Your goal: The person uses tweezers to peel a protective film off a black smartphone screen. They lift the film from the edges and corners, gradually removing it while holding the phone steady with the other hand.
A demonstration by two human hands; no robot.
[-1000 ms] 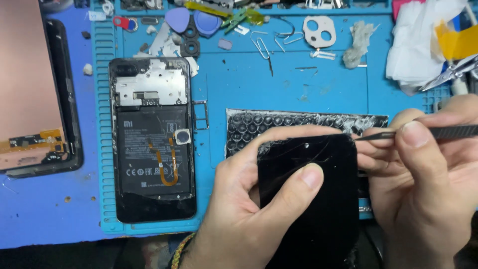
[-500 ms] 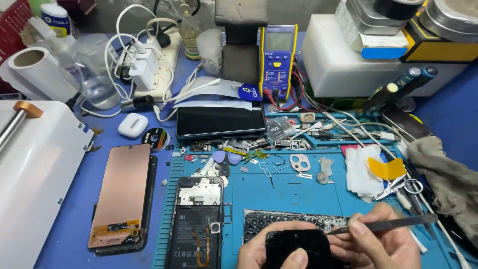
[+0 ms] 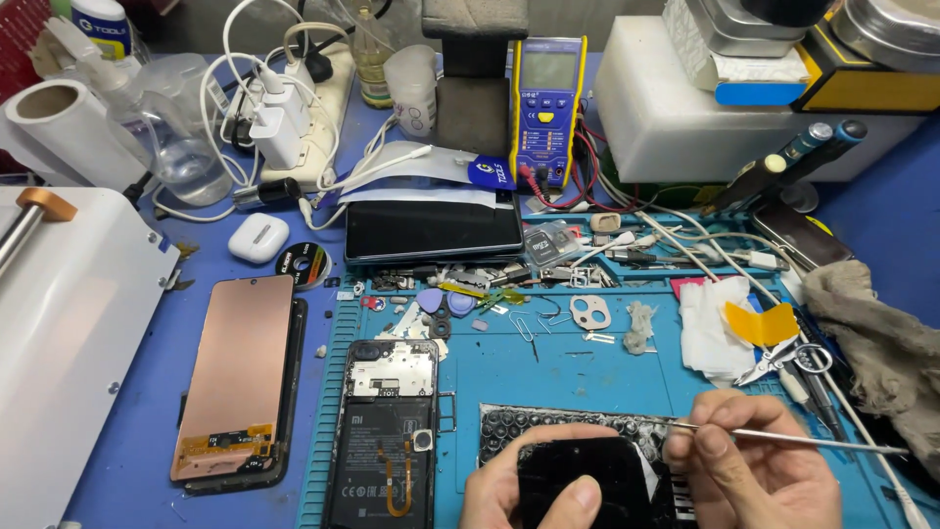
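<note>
At the left edge of the desk (image 3: 127, 460) a white machine (image 3: 69, 343) is seen, and behind it, near the far left corner, a roll of white film (image 3: 59, 127) and a clear bottle (image 3: 166, 127) are placed. Just beside the machine a copper-coloured screen panel (image 3: 235, 377) is laid flat. On the blue-green mat (image 3: 587, 377), toward the near edge, an opened phone (image 3: 387, 436) is laid with its battery exposed. Right of it, at the near edge, a black glass panel (image 3: 587, 485) is held by the left hand (image 3: 519, 485); the thumb is pressed on its face and the fingers are curled around its left side. Under the panel a sheet of bubble wrap (image 3: 558, 426) is seen. A thin metal tool (image 3: 783, 438) is pinched in the right hand (image 3: 759, 470), touching the upper right corner of the panel. Behind, a yellow multimeter (image 3: 546, 108) is stood upright. Near the right edge a grey cloth (image 3: 881, 343) is lying.
</note>
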